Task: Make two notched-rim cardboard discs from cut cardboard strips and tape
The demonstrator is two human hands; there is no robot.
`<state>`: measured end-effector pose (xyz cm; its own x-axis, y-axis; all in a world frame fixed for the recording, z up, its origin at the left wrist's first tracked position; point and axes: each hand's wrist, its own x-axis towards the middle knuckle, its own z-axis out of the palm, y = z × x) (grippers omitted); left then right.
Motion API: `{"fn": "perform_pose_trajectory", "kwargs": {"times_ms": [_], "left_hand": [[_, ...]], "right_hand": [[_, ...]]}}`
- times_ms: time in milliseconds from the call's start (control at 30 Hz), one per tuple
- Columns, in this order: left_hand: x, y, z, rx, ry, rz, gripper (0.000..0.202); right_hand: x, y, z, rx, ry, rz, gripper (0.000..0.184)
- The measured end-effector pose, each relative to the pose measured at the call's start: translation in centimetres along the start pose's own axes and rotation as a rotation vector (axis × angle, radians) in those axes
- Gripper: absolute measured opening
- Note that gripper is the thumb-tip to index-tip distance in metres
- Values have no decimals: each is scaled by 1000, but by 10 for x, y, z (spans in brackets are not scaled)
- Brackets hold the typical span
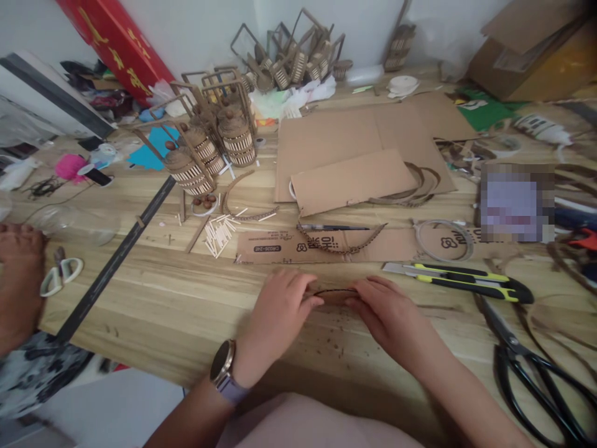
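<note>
Between my two hands, just above the wooden table's front part, a short cardboard strip is bent in a shallow arc. My left hand, with a watch on its wrist, pinches the strip's left end. The other end is pinched by my right hand. Small brown crumbs lie on the wood below. Beyond my hands is a long printed cardboard strip, with a curved corrugated strip and a pale ring on it. A yellow-and-black utility knife lies to the right, blade out.
Large black-handled scissors lie at the right front. Small pale sticks, a bowl of brown beads and several lidded barrel models stand left of cardboard sheets. At far left, another person's hand rests beside white-handled scissors.
</note>
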<state>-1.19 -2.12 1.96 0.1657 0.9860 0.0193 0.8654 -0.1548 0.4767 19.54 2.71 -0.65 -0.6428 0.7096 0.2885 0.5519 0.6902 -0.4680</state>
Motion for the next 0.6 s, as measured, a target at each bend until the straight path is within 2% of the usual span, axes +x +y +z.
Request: {"fn": "perform_pose_trajectory", "kwargs": {"times_ms": [100,167,233,333,433,600], "left_hand": [[-6,-6,-3,-190,143,-93,25],[-9,-8,-2,-321,135,-165,25],[-11,-6,0,-461,74,-211,26],[-12,2,4,-604,8,-189,19],[-10,10,5,-655,25,-149,22],[-7,12,2,-690,-8,-161,31]], "right_hand": [[2,0,-6,164,0,168,23],[3,-2,-9,290,-26,289,22],[4,-5,-11,433,-74,368,20],[6,-9,-12,594,-111,409,20],[7,-12,-12,672,-100,417,22],[4,-11,-14,647,-106,409,20]]}}
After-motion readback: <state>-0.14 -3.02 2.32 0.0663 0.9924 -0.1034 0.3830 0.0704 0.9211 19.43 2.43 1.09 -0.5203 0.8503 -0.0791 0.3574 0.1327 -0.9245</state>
